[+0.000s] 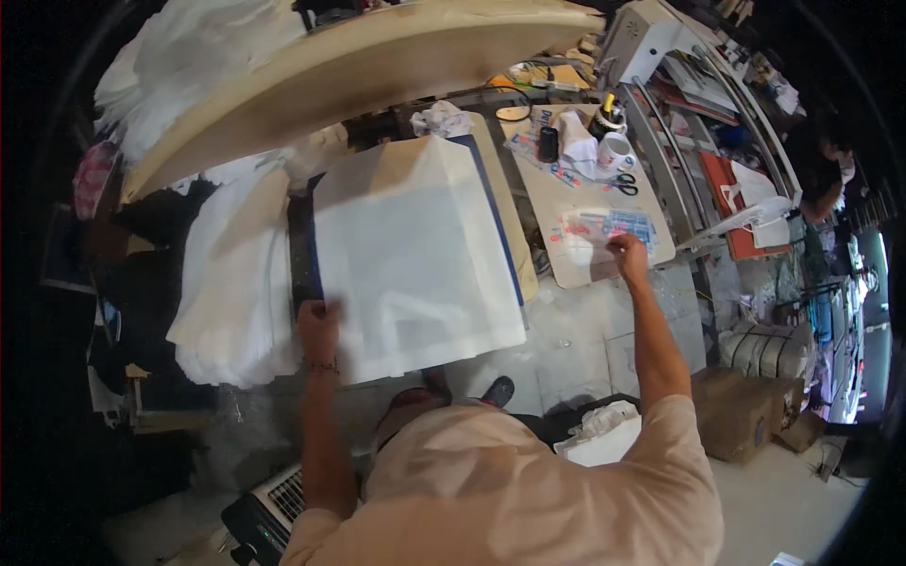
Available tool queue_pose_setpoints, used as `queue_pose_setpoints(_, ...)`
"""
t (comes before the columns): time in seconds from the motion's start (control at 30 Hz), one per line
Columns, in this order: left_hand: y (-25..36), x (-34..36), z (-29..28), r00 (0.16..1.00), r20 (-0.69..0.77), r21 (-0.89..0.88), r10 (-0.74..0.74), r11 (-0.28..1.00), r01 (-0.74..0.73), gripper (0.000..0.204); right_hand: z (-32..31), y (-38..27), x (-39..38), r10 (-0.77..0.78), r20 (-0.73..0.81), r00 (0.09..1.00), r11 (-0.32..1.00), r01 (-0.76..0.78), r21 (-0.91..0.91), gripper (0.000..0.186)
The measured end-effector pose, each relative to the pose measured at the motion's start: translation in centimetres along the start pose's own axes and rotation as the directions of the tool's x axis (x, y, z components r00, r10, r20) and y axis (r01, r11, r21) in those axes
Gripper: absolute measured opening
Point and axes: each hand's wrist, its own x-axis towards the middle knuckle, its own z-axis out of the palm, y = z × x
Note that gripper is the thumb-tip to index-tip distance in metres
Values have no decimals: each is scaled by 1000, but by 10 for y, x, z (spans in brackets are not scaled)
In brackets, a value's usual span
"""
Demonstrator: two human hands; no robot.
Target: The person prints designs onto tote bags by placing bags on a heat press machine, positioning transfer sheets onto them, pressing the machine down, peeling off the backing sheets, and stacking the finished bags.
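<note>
Person's hands wide apart. Left hand [319,325] at lower left edge of white sheet [415,259], fingers curled, blurred; can't tell if gripping. Sheet lies on blue board [503,224], right of white stack [234,283]. Right hand [630,255] at blue-printed film [632,223] on beige side table [658,247], fingertips bunched; grip unclear.

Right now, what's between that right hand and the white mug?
In the head view: blue-printed sheets at the right hand, a stretch of pale tabletop, then black scissors beside the white mug.
</note>
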Motion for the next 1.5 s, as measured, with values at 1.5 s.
queue_pose_setpoints(1.5,457,105,-257,328,-31,389,944,313,-866,43,111,-400,-32,-328,63,943,944,330,-28,64)
